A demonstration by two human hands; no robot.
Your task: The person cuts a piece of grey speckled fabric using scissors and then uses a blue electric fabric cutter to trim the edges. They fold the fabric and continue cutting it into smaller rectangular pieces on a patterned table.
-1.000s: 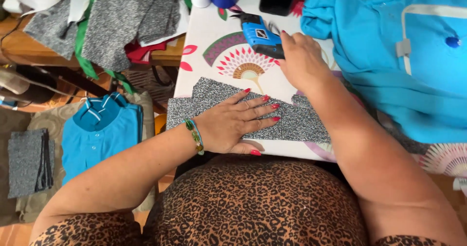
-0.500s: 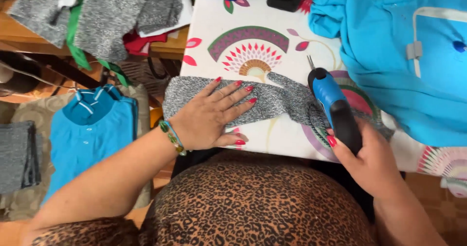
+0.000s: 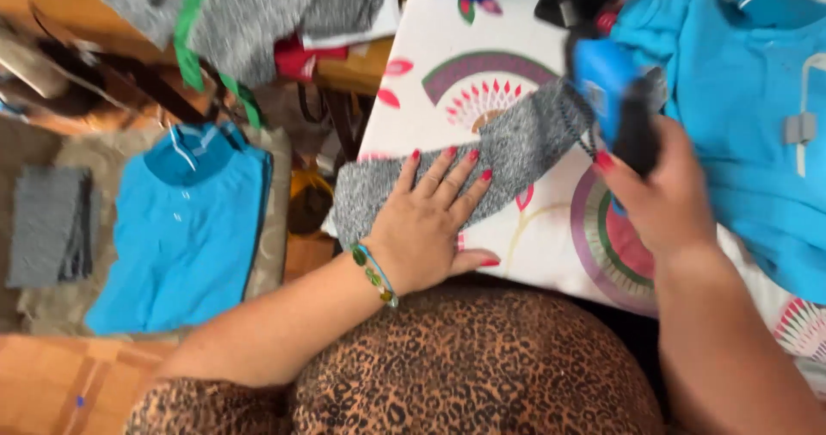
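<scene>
Grey knit strip (image 3: 508, 155) lies under the flat, open left hand (image 3: 428, 222); beside it, the right hand (image 3: 667, 198) grips a blue tool (image 3: 613, 86).

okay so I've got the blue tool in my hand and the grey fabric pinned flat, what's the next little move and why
Probably lower the blue tool onto the grey fabric strip's far end: the right hand holds it just above that end, while the left hand presses the near end flat.

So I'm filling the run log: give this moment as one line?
left hand: flat on grey fabric strip | right hand: holds blue tool at strip's end | surface: patterned table
</scene>
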